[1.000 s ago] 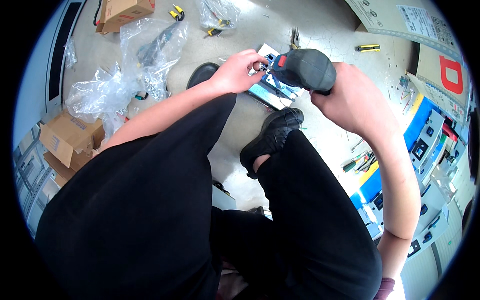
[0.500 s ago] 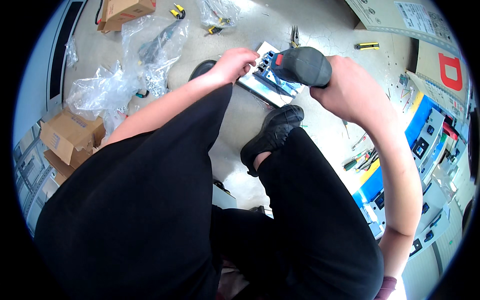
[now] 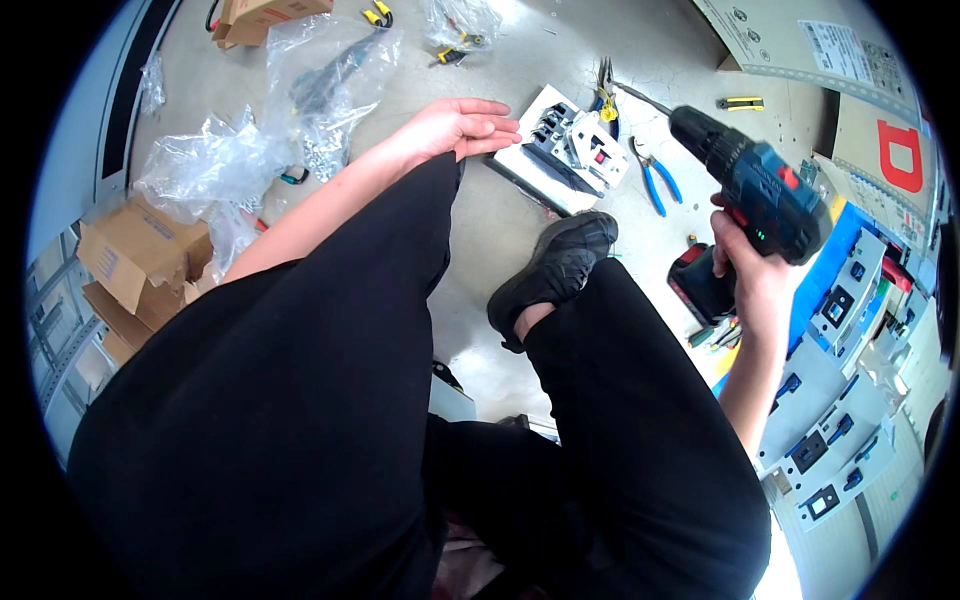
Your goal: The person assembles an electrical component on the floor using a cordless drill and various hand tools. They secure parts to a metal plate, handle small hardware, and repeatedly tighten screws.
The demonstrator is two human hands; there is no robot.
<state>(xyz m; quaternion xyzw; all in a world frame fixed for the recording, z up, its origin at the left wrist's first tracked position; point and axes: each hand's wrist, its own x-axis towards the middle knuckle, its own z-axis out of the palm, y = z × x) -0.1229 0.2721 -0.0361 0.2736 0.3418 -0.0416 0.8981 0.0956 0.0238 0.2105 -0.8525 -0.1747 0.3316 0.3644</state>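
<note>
My right hand (image 3: 757,275) is wrapped around the handle of a dark cordless drill (image 3: 778,195) with a red switch. Its long bit points up and left, over the floor by the pliers. My left hand (image 3: 470,127) is open, fingers stretched out, at the left edge of a white metal panel (image 3: 526,168). Whether the fingertips touch the panel, I cannot tell. On the panel are black terminal-like parts (image 3: 553,125) and a white bracket (image 3: 595,145). Blue-handled pliers (image 3: 656,180) lie just right of it, and yellow-and-blue-handled pliers (image 3: 607,108) at its far corner.
My black shoe (image 3: 560,265) stands close to the panel's near edge. Clear plastic bags (image 3: 205,170) and an open cardboard box (image 3: 145,250) lie at left. A yellow cutter (image 3: 740,103) rests at far right; light panels with black-and-blue fittings (image 3: 825,430) stand along the right.
My right hand has swung the drill from over the panel to the right, uncovering the bracket and pliers. My left hand's curled fingers have straightened out.
</note>
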